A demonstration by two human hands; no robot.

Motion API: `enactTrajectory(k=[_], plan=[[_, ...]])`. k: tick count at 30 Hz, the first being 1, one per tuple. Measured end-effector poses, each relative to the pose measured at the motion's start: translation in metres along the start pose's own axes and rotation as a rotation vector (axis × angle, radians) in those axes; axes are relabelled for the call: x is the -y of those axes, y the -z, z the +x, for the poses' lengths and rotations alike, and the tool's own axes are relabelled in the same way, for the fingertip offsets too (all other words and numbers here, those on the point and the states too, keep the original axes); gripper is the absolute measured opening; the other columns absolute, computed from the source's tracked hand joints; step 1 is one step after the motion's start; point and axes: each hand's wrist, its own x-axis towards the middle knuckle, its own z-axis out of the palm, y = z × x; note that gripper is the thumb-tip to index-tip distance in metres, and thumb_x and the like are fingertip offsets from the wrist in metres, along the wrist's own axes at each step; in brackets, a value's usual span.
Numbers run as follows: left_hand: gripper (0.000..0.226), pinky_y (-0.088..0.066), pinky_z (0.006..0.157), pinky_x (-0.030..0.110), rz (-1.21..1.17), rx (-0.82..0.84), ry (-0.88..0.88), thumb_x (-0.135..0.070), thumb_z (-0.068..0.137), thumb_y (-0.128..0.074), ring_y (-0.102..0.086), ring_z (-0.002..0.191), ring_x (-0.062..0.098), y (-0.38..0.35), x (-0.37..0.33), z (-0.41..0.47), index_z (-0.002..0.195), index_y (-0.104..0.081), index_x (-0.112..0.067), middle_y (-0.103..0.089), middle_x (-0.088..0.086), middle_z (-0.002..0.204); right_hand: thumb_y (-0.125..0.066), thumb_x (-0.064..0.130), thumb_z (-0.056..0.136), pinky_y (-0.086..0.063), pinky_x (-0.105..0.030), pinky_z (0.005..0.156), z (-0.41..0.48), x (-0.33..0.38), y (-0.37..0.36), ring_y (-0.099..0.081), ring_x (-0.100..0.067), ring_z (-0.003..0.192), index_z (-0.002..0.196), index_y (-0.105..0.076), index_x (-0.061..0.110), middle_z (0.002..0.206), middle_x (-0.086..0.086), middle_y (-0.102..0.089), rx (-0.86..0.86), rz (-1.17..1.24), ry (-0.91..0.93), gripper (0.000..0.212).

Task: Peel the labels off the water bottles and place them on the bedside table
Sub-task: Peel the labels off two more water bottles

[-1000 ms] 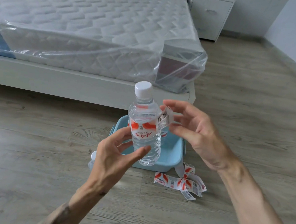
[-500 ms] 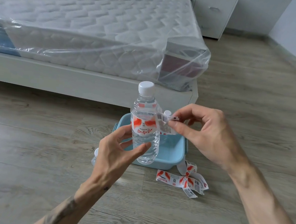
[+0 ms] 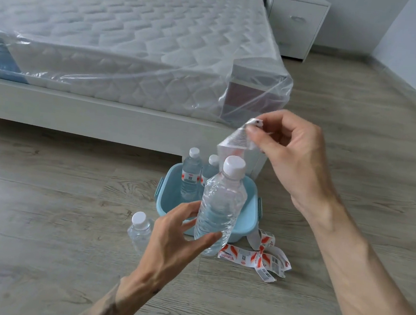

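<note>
My left hand [image 3: 173, 240] grips a clear water bottle [image 3: 220, 204] with a white cap, held upright above the floor; its body is bare. My right hand [image 3: 290, 160] pinches the label [image 3: 236, 141] above and right of the cap, its lower end hanging just behind the bottle's top. Two labelled bottles [image 3: 191, 176] stand in a light blue tub [image 3: 248, 227]. Another bare bottle [image 3: 140, 229] stands on the floor left of the tub. Several peeled labels [image 3: 255, 257] lie on the floor to the tub's right. The white bedside table [image 3: 294, 23] is at the far right of the bed.
A bed with a plastic-wrapped mattress [image 3: 127, 35] on a white frame [image 3: 99, 119] fills the upper left. Wood-look flooring [image 3: 357, 121] runs between the bed's corner and the right wall toward the bedside table.
My right hand has pulled the label up and off the bottle's body, which now shows bare. The view has tilted, bringing the tub's bottles into sight.
</note>
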Motion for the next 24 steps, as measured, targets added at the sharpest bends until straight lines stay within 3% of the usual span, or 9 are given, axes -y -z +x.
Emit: enactTrajectory(k=[8, 11, 14, 18, 24], plan=[[0.051, -0.056, 0.096, 0.013, -0.011, -0.037, 0.025, -0.017, 0.078, -0.095, -0.075, 0.112, 0.005, 0.006, 0.007, 0.002, 0.124, -0.074, -0.024, -0.081, -0.011, 0.114, -0.075, 0.009, 0.092, -0.048, -0.011, 0.054, -0.024, -0.081, 0.057, -0.059, 0.005, 0.054, 0.089, -0.074, 0.022, 0.062, 0.013, -0.07, -0.288, -0.036, -0.364, 0.013], [0.05, -0.055, 0.095, 0.011, -0.02, -0.037, 0.027, -0.021, 0.078, -0.093, -0.074, 0.113, 0.005, 0.006, 0.012, 0.001, 0.125, -0.075, -0.021, -0.08, -0.015, 0.114, -0.073, 0.006, 0.093, -0.047, -0.014, 0.051, -0.042, -0.115, 0.079, -0.057, 0.003, 0.049, 0.097, -0.074, 0.01, 0.067, 0.003, -0.066, -0.391, -0.082, -0.519, 0.006], [0.053, -0.056, 0.096, 0.013, -0.053, -0.039, 0.037, -0.035, 0.076, -0.09, -0.075, 0.113, 0.005, 0.006, 0.016, -0.001, 0.124, -0.075, -0.021, -0.08, -0.017, 0.114, -0.069, 0.003, 0.093, -0.053, -0.026, 0.053, -0.065, -0.149, 0.095, -0.053, -0.005, 0.048, 0.106, -0.072, 0.0, 0.066, -0.004, -0.059, -0.468, -0.1, -0.704, 0.014], [0.052, -0.056, 0.094, 0.012, -0.069, -0.051, 0.055, -0.038, 0.073, -0.089, -0.074, 0.114, 0.004, 0.005, 0.024, -0.003, 0.122, -0.075, -0.028, -0.08, -0.017, 0.116, -0.071, 0.004, 0.089, -0.045, -0.027, 0.057, -0.099, -0.184, 0.099, -0.056, -0.014, 0.06, 0.099, -0.073, 0.005, 0.073, -0.008, -0.066, -0.404, -0.191, -0.857, 0.01], [0.056, -0.056, 0.097, 0.014, -0.075, -0.038, 0.081, -0.036, 0.072, -0.09, -0.075, 0.114, 0.005, 0.003, 0.038, -0.006, 0.123, -0.074, -0.022, -0.08, -0.016, 0.115, -0.077, 0.008, 0.087, -0.062, -0.045, 0.079, -0.136, -0.218, 0.087, -0.073, -0.022, 0.075, 0.1, -0.074, 0.013, 0.078, -0.007, -0.079, -0.203, -0.347, -0.974, 0.014]])
